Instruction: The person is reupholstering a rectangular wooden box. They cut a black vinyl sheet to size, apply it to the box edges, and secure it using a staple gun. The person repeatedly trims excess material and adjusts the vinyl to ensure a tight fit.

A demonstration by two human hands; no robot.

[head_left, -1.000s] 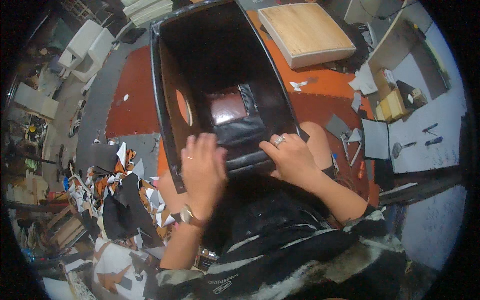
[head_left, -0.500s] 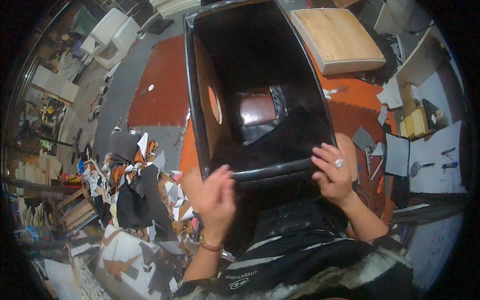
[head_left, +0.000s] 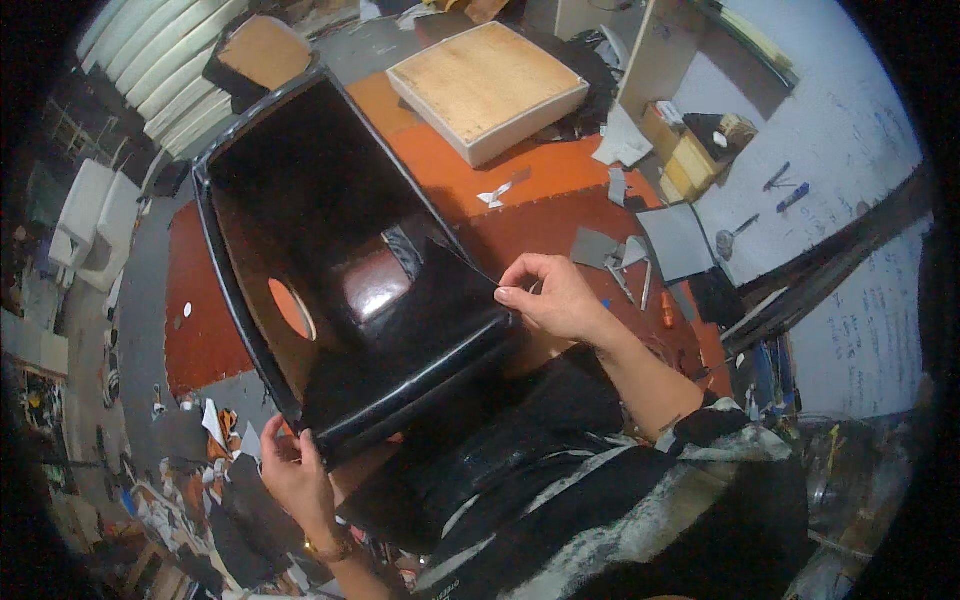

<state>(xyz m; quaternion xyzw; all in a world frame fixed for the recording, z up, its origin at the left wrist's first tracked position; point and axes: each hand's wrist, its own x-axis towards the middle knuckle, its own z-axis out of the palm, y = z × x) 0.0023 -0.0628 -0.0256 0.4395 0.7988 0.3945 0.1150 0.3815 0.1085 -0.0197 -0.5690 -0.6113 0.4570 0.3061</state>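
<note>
Smooth, glossy, leather-like black rim (head_left: pixel 425 378)

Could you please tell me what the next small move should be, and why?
Perhaps the right hand should smooth the black cloth down along the box's right rim, since its fingertips pinch the cloth's edge near that corner, while the left hand is at the near left corner.

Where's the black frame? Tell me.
The black frame is left of centre in the head view, its near corners by the left hand and right hand.
</note>
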